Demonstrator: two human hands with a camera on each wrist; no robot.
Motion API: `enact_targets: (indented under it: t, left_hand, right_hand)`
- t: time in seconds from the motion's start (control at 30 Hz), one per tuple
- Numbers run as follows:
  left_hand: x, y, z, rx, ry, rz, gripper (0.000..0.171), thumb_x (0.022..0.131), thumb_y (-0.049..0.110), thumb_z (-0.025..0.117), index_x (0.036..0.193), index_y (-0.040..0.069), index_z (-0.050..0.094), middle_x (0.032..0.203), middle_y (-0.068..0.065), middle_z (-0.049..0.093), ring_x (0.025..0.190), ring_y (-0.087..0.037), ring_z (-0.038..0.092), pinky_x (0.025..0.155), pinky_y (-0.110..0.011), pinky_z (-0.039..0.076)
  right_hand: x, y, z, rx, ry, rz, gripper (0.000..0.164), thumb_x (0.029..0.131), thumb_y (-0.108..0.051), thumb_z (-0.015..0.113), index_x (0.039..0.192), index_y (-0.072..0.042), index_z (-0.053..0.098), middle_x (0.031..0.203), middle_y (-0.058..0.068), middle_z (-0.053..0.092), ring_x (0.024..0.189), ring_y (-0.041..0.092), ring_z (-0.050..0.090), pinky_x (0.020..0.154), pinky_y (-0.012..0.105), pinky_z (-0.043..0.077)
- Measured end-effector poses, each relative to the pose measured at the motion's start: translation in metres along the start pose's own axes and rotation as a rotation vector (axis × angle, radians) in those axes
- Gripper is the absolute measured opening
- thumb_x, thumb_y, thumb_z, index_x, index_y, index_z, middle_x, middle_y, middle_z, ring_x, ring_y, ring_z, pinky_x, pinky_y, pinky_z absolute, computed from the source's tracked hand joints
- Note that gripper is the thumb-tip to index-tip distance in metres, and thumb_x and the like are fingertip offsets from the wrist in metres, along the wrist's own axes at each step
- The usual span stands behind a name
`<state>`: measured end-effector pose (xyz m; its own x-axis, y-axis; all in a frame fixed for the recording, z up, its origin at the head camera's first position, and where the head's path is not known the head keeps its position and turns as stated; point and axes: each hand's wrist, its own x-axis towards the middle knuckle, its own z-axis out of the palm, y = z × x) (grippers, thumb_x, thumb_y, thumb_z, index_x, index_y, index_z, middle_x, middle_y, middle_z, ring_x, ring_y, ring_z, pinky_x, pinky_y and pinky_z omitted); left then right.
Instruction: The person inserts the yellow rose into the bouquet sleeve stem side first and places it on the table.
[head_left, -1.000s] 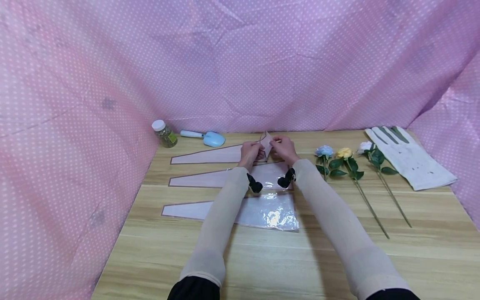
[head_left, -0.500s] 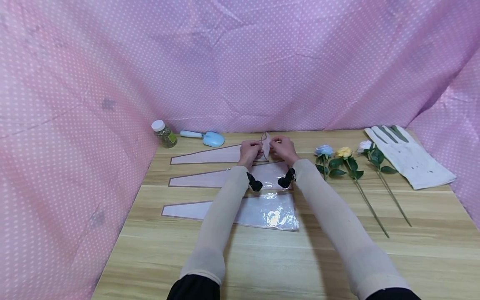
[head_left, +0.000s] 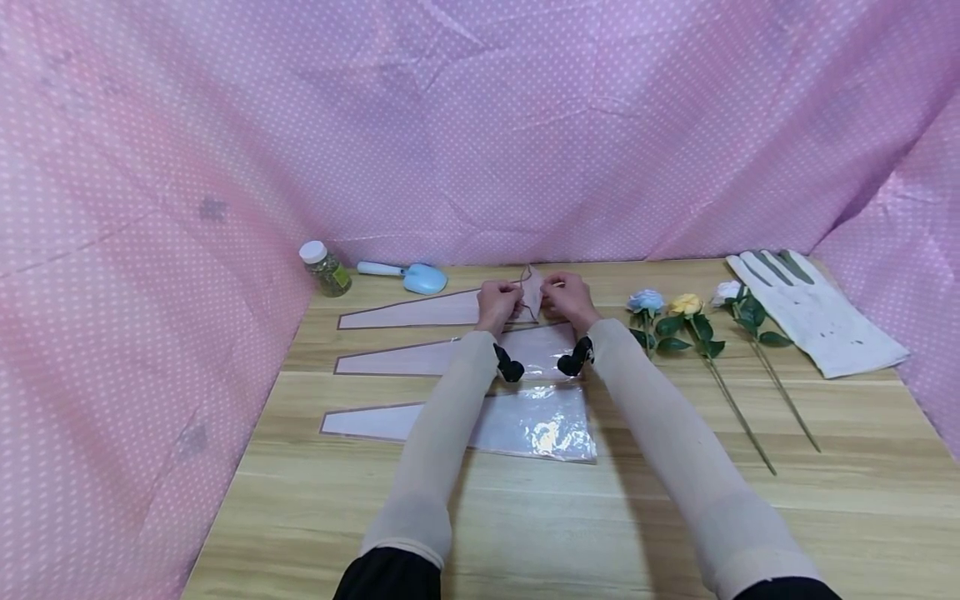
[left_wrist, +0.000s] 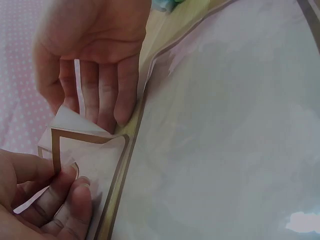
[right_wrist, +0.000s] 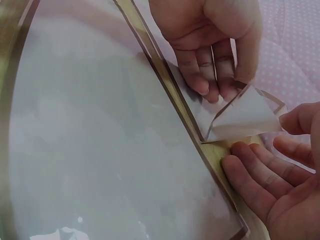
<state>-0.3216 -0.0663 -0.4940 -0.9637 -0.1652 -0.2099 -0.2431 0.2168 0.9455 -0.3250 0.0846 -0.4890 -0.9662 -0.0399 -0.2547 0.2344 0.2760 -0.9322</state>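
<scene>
Three tapered flower sleeves with brown borders and clear, shiny fronts lie in rows on the table. At the wide end of the farthest sleeve [head_left: 408, 313], both hands work at the mouth. My left hand [head_left: 497, 307] pinches the brown-edged front layer [left_wrist: 92, 150] between thumb and fingers. Opposite it, my right hand [head_left: 572, 302] pinches the back layer's corner [right_wrist: 245, 117] with thumb and index finger, its other fingers loosely bent below. The mouth stands raised and creased between the hands. The middle sleeve [head_left: 540, 350] lies flat under the wrists, and the near sleeve [head_left: 525, 421] is partly covered by the left forearm.
Left of the sleeves stand a white-capped jar [head_left: 326, 268] and a light-blue hand trowel [head_left: 424, 278]. On the right lie blue [head_left: 646, 302], yellow [head_left: 687, 305] and white [head_left: 726, 292] artificial roses, beside a white glove [head_left: 825, 321]. A pink dotted cloth [head_left: 480, 133] hangs behind.
The raised mouth of the far sleeve shifts shape slightly between the fingers, its front edge showing more. Both hands stay nearly in place, and the whole head view shifts a little.
</scene>
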Motion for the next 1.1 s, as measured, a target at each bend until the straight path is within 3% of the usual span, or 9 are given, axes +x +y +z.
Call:
enact_targets:
  t: [0.37,0.63,0.77,0.97,1.1]
  left_hand:
    - [0.003,0.001,0.000,0.004,-0.011,0.017,0.012,0.087,-0.002,0.069,0.097,-0.005,0.075,0.064,0.000,0.061,0.048,-0.006,0.055,0.042,-0.018,0.044]
    - [0.008,0.000,0.001,0.031,-0.011,-0.014,0.011,0.087,-0.001,0.069,0.096,-0.005,0.075,0.064,0.000,0.062,0.049,-0.006,0.055,0.042,-0.018,0.044]
    - [0.010,0.000,0.002,0.075,-0.010,-0.001,0.012,0.087,0.001,0.070,0.096,-0.004,0.076,0.067,-0.001,0.064,0.050,-0.005,0.055,0.044,-0.017,0.043]
    - [0.009,0.000,0.003,0.201,0.022,0.057,0.009,0.085,0.006,0.072,0.090,0.003,0.079,0.071,-0.002,0.069,0.054,-0.004,0.053,0.051,-0.016,0.042]
    - [0.009,0.000,0.004,0.213,0.019,0.063,0.008,0.085,0.006,0.072,0.088,0.004,0.079,0.069,0.000,0.068,0.055,-0.005,0.053,0.050,-0.017,0.042]
  right_hand:
    - [0.001,0.003,-0.003,0.032,0.002,-0.003,0.031,0.094,-0.013,0.058,0.120,0.005,0.060,0.109,0.014,0.065,0.064,0.000,0.064,0.065,0.026,0.061]
    - [0.001,0.004,-0.007,0.000,-0.005,0.002,0.033,0.095,-0.013,0.057,0.123,0.003,0.059,0.109,0.015,0.067,0.070,0.003,0.065,0.072,0.031,0.062]
    - [0.002,0.005,-0.009,-0.011,-0.013,0.017,0.032,0.096,-0.014,0.058,0.124,0.001,0.059,0.110,0.015,0.067,0.072,0.004,0.065,0.071,0.029,0.062]
    - [0.003,0.003,-0.008,0.008,-0.029,0.006,0.033,0.095,-0.015,0.060,0.122,0.004,0.059,0.110,0.016,0.066,0.070,0.004,0.066,0.080,0.040,0.063]
    - [0.002,0.000,-0.008,-0.012,-0.042,0.001,0.033,0.096,-0.017,0.059,0.123,0.003,0.058,0.111,0.018,0.066,0.073,0.006,0.066,0.080,0.041,0.062]
